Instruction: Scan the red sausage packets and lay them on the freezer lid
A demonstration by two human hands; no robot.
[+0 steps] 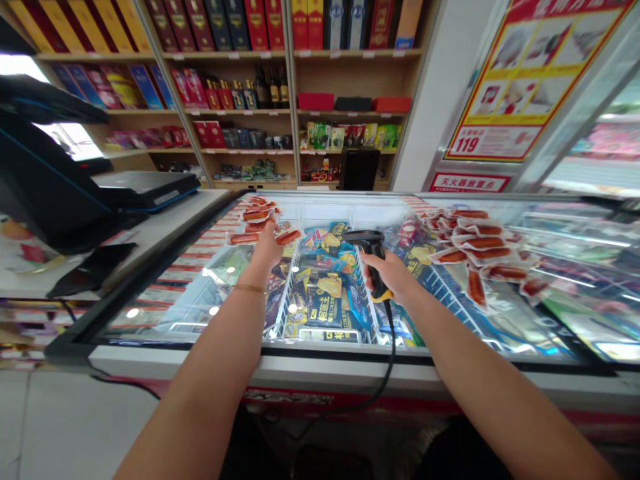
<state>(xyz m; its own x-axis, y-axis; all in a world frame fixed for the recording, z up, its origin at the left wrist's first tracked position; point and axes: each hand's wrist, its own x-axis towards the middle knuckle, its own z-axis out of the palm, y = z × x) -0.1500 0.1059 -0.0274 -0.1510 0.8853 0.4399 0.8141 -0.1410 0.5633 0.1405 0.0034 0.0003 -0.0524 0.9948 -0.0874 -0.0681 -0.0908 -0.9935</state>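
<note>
The right grip point(393, 274) clasps the barcode scanner point(377, 252); the left grip point(269, 247) is at the sausage packs point(257, 215), closure unclear. They look light, slick: pinch wrapper edges point(231, 239).

Freezer glass point(205, 293), wrapped sausages point(486, 243), two clusters

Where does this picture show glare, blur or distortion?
Head view: round light reflections dot the freezer's glass; head view: the bright patch at left is washed out; head view: shelves lean, as with a wide lens; head view: goods at the right edge are smeared, the scanner clearer.
</note>
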